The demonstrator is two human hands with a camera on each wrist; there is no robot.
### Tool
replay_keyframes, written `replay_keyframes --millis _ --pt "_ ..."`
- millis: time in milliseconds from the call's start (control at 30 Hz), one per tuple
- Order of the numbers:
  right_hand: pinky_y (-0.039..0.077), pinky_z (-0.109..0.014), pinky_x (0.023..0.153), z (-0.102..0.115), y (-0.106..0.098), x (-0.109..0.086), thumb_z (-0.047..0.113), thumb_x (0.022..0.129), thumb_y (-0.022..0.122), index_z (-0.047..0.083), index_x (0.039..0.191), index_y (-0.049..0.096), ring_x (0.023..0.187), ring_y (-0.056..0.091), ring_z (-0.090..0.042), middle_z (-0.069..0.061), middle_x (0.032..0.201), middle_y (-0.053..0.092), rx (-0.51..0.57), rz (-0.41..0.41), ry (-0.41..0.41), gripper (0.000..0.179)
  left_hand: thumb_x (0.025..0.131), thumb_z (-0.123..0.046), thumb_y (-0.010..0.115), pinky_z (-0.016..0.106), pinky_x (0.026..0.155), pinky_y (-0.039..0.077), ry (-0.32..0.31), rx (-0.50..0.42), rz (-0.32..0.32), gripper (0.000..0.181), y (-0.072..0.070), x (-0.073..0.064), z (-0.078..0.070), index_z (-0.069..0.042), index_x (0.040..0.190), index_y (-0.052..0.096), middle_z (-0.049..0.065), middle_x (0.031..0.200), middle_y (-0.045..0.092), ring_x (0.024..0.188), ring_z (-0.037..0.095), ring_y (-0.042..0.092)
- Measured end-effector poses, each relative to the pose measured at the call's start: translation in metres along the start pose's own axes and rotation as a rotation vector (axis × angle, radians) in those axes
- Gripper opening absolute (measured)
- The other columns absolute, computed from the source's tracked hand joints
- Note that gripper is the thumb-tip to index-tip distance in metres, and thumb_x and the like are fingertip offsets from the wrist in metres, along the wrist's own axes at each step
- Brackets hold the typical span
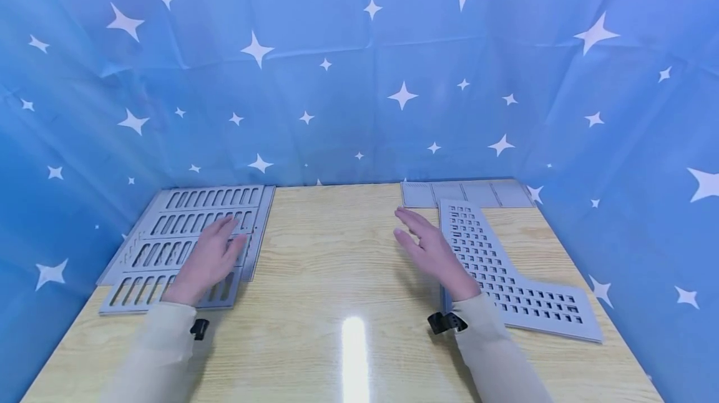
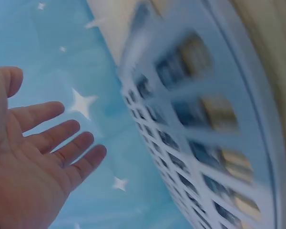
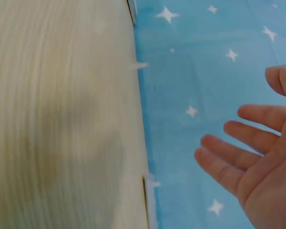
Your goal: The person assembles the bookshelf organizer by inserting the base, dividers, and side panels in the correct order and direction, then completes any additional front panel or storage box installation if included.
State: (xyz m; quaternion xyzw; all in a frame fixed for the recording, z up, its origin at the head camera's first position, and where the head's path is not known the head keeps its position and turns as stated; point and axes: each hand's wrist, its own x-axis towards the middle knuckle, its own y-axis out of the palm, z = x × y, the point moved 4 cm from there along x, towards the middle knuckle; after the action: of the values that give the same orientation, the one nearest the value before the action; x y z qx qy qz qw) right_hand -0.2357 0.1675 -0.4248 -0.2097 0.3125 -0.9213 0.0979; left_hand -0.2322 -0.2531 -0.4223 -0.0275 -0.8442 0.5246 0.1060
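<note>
My left hand [image 1: 205,261] hovers over a grey slotted panel [image 1: 140,266] at the table's left, its fingers spread and holding nothing. In the left wrist view the palm and fingers of that hand [image 2: 43,157] show apart from the panel [image 2: 181,138]. On the other side, my right hand [image 1: 431,247] is held above the table beside a grey boot-shaped panel [image 1: 505,284] full of small square holes. Its fingers are extended and grip nothing, as the right wrist view of the hand [image 3: 257,148] also shows.
Under the slotted panel lies another flat grey sheet [image 1: 263,234]. A grey strip divided into sections [image 1: 477,193] lies along the back right edge. The table [image 1: 326,247] has a light wood grain. A blue curtain with white stars [image 1: 348,85] encloses the back and sides.
</note>
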Motion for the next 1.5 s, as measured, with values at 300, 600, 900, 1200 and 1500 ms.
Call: replay_keyframes --millis 300,600,900,1200,1500 --pt "0.053 -0.053 0.1 0.009 0.034 0.006 0.024 0.109 0.054 0.001 0.152 0.049 0.128 0.06 -0.039 -0.02 0.154 0.049 0.097 0.077 0.042 0.049 0.111 -0.034 0.044 0.073 0.111 0.025 -0.116 0.075 0.112 0.063 -0.002 -0.003 0.05 0.015 0.15 0.038 0.042 0.155 0.027 0.14 0.062 0.026" --pt "0.053 -0.051 0.1 0.006 0.044 0.006 0.025 0.11 0.052 0.0 0.151 0.049 0.126 0.062 -0.035 -0.019 0.154 0.049 0.098 0.109 0.093 0.048 0.106 -0.037 0.053 0.075 0.109 0.027 -0.174 0.183 0.159 0.069 0.001 -0.006 0.078 0.018 0.147 0.039 0.046 0.149 0.031 0.135 0.065 0.029" --pt "0.051 -0.051 0.104 -0.003 0.047 0.006 0.026 0.11 0.051 0.0 0.152 0.048 0.125 0.062 -0.039 -0.021 0.154 0.049 0.105 0.152 0.157 0.049 0.102 -0.041 0.055 0.081 0.101 0.029 -0.245 0.171 0.241 0.078 0.002 -0.004 0.088 0.016 0.15 0.034 0.051 0.148 0.023 0.131 0.072 0.024" --pt "0.049 -0.054 0.105 -0.002 0.051 0.007 0.026 0.11 0.051 -0.002 0.152 0.047 0.12 0.065 -0.041 -0.022 0.153 0.049 0.097 0.178 0.163 0.05 0.098 -0.048 0.061 0.082 0.101 0.027 -0.294 0.173 0.294 0.091 0.0 0.006 0.088 0.015 0.154 0.028 0.052 0.15 0.016 0.132 0.074 0.019" --pt "0.049 -0.053 0.106 -0.005 0.052 0.008 0.027 0.11 0.051 -0.002 0.151 0.047 0.121 0.064 -0.041 -0.022 0.154 0.048 0.079 0.179 0.163 0.051 0.093 -0.049 0.067 0.08 0.096 0.035 -0.319 0.168 0.27 0.094 -0.001 0.017 0.086 0.014 0.152 0.031 0.052 0.144 0.021 0.128 0.074 0.025"
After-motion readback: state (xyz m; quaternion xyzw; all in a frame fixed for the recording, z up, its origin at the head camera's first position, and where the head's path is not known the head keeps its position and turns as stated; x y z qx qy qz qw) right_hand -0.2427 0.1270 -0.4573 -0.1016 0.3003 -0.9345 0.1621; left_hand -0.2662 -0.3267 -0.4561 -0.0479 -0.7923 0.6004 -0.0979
